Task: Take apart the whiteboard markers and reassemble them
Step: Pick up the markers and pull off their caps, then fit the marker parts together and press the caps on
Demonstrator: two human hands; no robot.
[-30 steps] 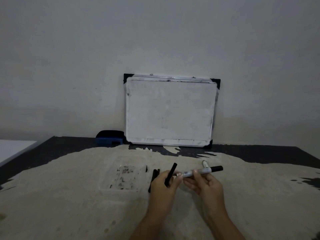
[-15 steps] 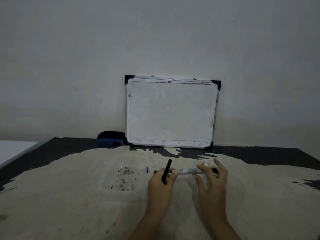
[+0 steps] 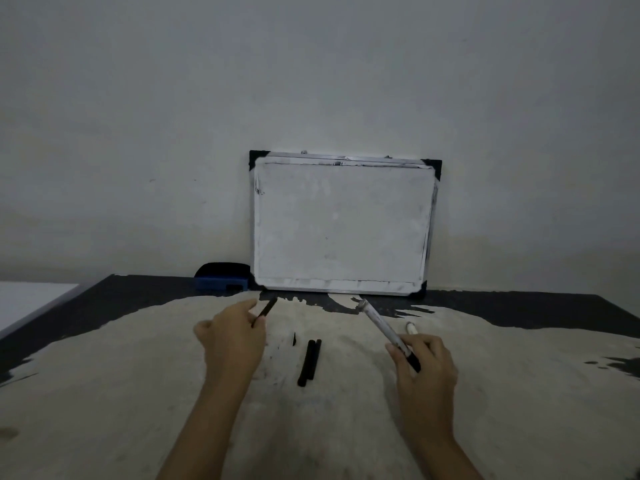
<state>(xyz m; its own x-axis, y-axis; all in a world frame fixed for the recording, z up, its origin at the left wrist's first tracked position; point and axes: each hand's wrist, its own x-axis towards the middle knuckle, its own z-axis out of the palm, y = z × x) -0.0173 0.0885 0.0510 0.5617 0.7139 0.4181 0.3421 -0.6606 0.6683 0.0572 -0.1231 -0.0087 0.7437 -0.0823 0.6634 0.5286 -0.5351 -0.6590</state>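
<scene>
- Head view: the left hand [image 3: 231,341] pinches a thin black rod-like marker insert [image 3: 266,310] between thumb and fingertips, and the rod's long axis runs from the hand up and toward the far right.
- The right hand [image 3: 420,370] closes around the black near end of a white cylindrical plastic marker barrel [image 3: 382,327]; the barrel's long axis slants up and to the far left, its open far end pointing toward the left hand's side.
- The turning relation: the rod's free tip lies left of the barrel's open end and well apart from it, with the two axes leaning toward each other like the sides of a roof. I judge that refitting calls for the left hand to travel right and swing the rod into line with the barrel mouth.
- Between the hands, on the worn pale worktop [image 3: 519,393], two black stick-shaped marker pieces [image 3: 309,362] lie side by side, touching, long axes running near to far; the left hand is somewhat nearer to them.
- A small white marker part with a dark tip [image 3: 411,328] lies just beyond the right hand.
- Against the earlier frame: the hands were then close together, rod and barrel nearly meeting at the centre; now they are drawn wide apart, the barrel is tilted up instead of level, and the loose black pieces are uncovered.
</scene>
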